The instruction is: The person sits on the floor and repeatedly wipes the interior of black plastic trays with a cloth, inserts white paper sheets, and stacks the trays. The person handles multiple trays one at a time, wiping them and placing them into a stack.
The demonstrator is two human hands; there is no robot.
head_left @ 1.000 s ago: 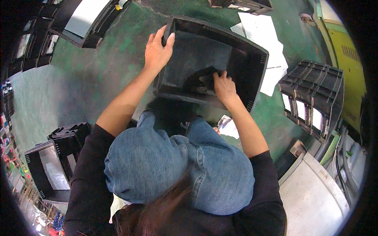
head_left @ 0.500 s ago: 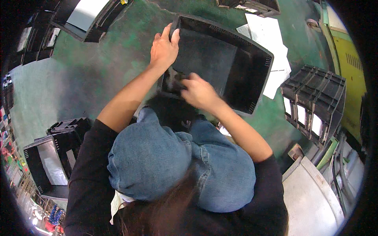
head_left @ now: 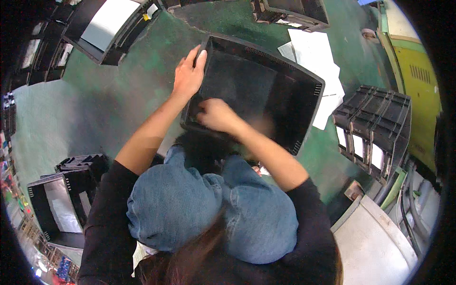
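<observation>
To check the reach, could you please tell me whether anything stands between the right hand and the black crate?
Nothing visible does: the right hand is inside the black crate, near its lower left corner; the left hand grips the left rim.

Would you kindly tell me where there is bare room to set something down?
Bare floor spreads left of the middle bin, between the upper-left bin and the lower-left bins. The right is crowded with papers and more bins.
</observation>
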